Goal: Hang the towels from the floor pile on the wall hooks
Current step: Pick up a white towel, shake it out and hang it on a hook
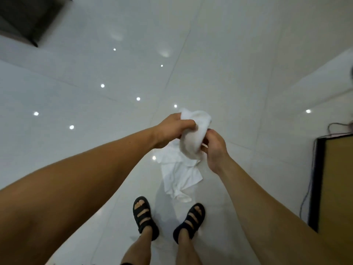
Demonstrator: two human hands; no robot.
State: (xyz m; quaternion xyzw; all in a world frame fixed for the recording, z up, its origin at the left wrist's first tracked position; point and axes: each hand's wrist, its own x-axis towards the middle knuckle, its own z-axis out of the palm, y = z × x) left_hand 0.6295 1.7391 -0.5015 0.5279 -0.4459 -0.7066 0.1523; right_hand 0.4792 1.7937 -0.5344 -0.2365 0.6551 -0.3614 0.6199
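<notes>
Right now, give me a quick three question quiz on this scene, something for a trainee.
1. True or false: the left hand and right hand both grip the white towel.
2. Where does the towel pile lie? A) on the floor ahead of the sandals; B) on a chair; C) on a hook.
3. Fill in: the sandals are ____ in colour.
Key: 1 true; 2 A; 3 black.

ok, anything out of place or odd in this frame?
The towel pile lies crumpled on the tile floor just ahead of the sandals, an odd place for linen. The left hand and right hand grip the held towel, bunched up. A loose cable trails beside the board. No spill or damage visible.
</notes>
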